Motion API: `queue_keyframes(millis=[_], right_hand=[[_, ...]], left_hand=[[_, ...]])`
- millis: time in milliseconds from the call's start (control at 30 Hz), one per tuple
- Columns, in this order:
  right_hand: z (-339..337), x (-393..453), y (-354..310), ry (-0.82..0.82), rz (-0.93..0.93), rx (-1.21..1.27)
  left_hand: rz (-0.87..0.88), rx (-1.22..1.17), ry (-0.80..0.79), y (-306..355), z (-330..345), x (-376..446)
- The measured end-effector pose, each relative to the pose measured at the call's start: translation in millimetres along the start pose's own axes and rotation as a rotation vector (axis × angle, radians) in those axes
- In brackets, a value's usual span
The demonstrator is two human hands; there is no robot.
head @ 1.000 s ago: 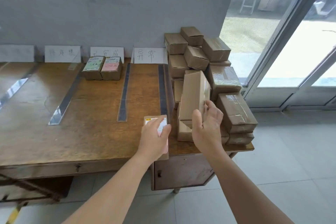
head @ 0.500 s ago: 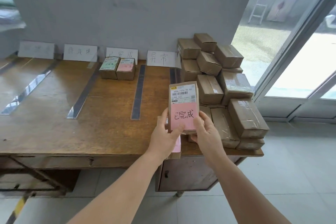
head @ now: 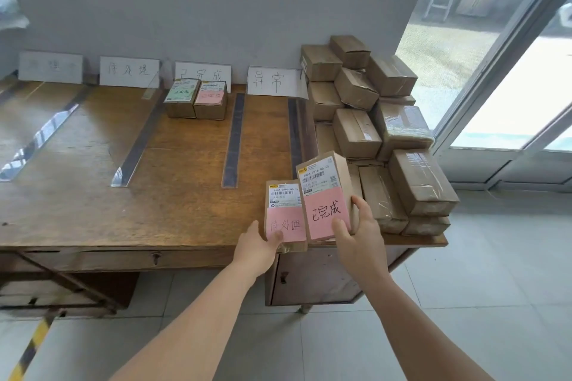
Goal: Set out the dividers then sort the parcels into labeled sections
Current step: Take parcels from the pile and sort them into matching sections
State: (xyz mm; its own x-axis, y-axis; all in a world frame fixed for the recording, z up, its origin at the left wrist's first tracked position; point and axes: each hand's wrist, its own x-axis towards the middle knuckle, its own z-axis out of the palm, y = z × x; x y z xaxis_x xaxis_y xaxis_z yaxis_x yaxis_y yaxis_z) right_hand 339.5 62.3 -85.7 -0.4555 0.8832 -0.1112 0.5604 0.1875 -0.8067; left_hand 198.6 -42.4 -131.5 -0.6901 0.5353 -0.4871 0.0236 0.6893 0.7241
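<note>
Cardboard parcels sit one in each of our hands at the near edge of the wooden desk (head: pixel 93 201), close to its right end. Our left hand (head: pixel 258 244) pinches the parcel with the pink 待处理 slip (head: pixel 284 216), thumb on its face. Our right hand (head: pixel 356 235) grips the parcel with the pink 已完成 slip (head: pixel 325 198), fingers round its right side. The two parcels touch along one edge.

Clear dividers (head: pixel 233 139) already lie in strips running from the far edge toward us, and white paper signs lean on the wall behind each lane. We judge the step in hand to be reading both slips and matching them to the signs. The 已完成 sign (head: pixel 202 72) stands behind two sorted parcels (head: pixel 196 99) at the far edge, so our right-hand parcel belongs just in front of them. The 待处理 sign (head: pixel 129 71) marks the next lane to the left, where our left-hand parcel should go.

To do it well, we would set each box flat, label up, wholly between its dividers, without nudging the strips. The unsorted pile (head: pixel 371 120) at the right end leans loosely, so we should keep our right forearm clear of it.
</note>
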Motion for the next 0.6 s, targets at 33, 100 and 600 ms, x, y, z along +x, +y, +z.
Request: queue_keyframes(millis=[33, 100, 600], right_hand=[[1.2, -1.9, 3.8, -0.012, 0.011, -0.014], [2.8, -6.0, 9.1, -0.035, 0.018, -0.022], [6.0, -10.0, 19.0, -0.147, -0.06, 0.059]], left_hand=[[-0.008, -0.03, -0.01, 0.0, -0.4, -0.9], [0.017, -0.088, -0.036, 0.4, -2.7, -1.3], [-0.027, -0.713, 0.036, -7.7, -21.2, -25.9]])
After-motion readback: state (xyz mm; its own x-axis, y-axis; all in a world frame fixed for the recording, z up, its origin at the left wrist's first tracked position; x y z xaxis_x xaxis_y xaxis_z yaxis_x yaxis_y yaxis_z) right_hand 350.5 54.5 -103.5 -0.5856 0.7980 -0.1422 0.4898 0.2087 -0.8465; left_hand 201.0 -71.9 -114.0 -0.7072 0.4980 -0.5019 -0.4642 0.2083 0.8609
